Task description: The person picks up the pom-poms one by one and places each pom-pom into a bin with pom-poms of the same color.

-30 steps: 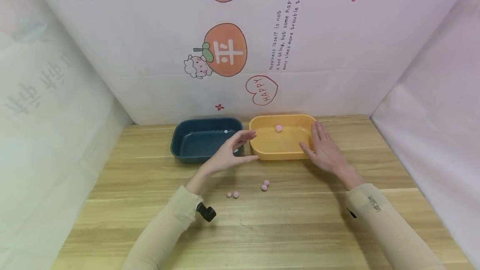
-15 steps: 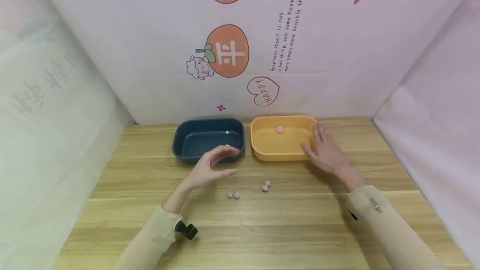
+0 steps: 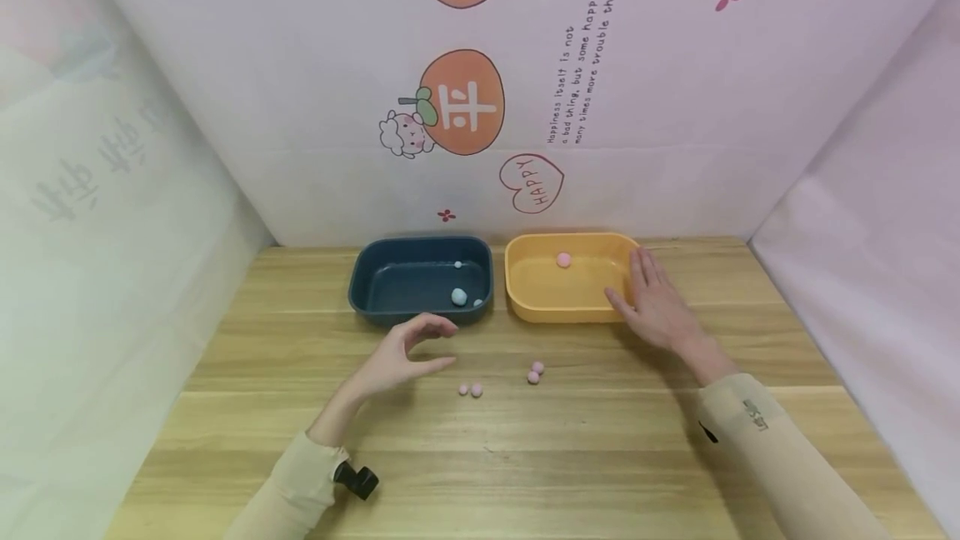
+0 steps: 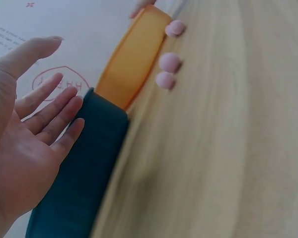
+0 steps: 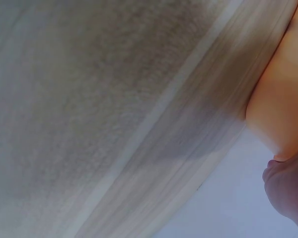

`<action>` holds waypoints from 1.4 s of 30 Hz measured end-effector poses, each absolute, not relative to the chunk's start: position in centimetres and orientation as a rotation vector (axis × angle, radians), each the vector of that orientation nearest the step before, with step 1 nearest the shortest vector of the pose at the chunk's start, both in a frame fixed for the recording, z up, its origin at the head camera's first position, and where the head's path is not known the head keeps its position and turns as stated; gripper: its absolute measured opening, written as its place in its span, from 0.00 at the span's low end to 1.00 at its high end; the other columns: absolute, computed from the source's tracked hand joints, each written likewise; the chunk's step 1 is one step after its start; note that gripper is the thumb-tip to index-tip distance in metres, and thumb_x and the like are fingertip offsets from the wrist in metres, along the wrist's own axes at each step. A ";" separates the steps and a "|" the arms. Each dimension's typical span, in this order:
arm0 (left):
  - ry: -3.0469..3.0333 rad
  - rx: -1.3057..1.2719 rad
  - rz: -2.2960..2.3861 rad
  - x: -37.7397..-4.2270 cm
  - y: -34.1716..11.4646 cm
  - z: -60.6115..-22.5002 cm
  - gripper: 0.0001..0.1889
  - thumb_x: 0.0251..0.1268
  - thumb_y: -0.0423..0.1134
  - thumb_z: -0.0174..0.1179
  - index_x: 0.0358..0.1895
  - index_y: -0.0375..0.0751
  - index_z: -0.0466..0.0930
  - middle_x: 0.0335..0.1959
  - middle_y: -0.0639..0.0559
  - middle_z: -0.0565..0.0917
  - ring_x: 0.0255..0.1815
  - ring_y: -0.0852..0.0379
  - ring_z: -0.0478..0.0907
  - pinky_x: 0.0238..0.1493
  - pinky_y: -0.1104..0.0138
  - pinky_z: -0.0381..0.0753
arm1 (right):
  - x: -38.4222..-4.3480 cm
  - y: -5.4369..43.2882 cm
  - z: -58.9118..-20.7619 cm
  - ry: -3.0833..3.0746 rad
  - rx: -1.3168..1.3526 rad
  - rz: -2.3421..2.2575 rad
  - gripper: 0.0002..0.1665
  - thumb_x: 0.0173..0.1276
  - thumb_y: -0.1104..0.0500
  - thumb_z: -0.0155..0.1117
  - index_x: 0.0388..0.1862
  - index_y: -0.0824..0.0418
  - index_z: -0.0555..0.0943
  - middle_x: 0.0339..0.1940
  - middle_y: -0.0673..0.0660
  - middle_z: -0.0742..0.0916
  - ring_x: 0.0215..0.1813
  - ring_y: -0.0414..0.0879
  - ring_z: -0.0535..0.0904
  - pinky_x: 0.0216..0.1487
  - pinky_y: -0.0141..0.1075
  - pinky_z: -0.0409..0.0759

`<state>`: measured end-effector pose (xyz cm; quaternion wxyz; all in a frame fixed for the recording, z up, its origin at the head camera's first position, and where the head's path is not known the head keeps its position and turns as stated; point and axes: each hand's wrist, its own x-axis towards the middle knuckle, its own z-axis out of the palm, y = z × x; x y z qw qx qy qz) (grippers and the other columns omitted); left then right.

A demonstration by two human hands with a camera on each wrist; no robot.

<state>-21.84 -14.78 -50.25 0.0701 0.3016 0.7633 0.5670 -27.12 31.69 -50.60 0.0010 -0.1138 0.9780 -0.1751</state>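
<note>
My left hand [image 3: 397, 361] hovers in front of the dark blue tray [image 3: 375, 317], its thumb and fingers spread apart with nothing between them. The left wrist view shows its palm beside the tray's wall. Inside that tray lie a larger pale blue ball [image 3: 459, 297] and two smaller ones. At the right end of the yellow tray [image 3: 551, 314], my right hand [image 3: 660, 311] rests with straight fingers along the rim and the thumb over the front corner. A pink ball [image 3: 563, 259] sits in the yellow tray near its back wall.
On the wooden table [image 3: 525, 465] lie two pairs of pink balls, one pair [image 3: 476, 390] just right of my left hand, the other [image 3: 533, 377] in front of the yellow tray. A printed white cloth [image 3: 645, 148] stands behind the trays and along both sides.
My left hand has drawn back left and toward me from between the trays, uncovering the pale blue balls at the blue tray's front right. The right hand stays at the yellow tray.
</note>
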 end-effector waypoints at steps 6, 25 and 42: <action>2.335 0.870 1.656 -21.7 -14.6 -51.3 0.23 0.67 0.29 0.76 0.63 0.29 0.82 0.62 0.30 0.86 0.66 0.48 0.84 0.78 0.58 0.79 | -27.2 31.7 -50.9 3.075 -0.353 -0.559 0.59 0.89 0.31 0.37 0.89 0.74 0.32 0.91 0.75 0.38 0.93 0.74 0.36 0.92 0.67 0.41; 2.343 0.837 1.611 -20.1 -14.0 -53.7 0.17 0.65 0.32 0.78 0.55 0.34 0.89 0.58 0.39 0.91 0.64 0.44 0.86 0.75 0.57 0.81 | -27.2 31.7 -50.8 3.081 -0.361 -0.560 0.59 0.89 0.31 0.38 0.90 0.73 0.32 0.92 0.74 0.38 0.93 0.74 0.37 0.92 0.67 0.42; 2.480 0.821 1.429 -19.7 -13.2 -54.8 0.13 0.67 0.39 0.79 0.51 0.47 0.89 0.54 0.55 0.90 0.61 0.56 0.84 0.71 0.62 0.82 | -27.2 31.8 -50.7 3.067 -0.354 -0.549 0.59 0.89 0.30 0.37 0.90 0.72 0.30 0.92 0.73 0.36 0.93 0.72 0.33 0.92 0.66 0.40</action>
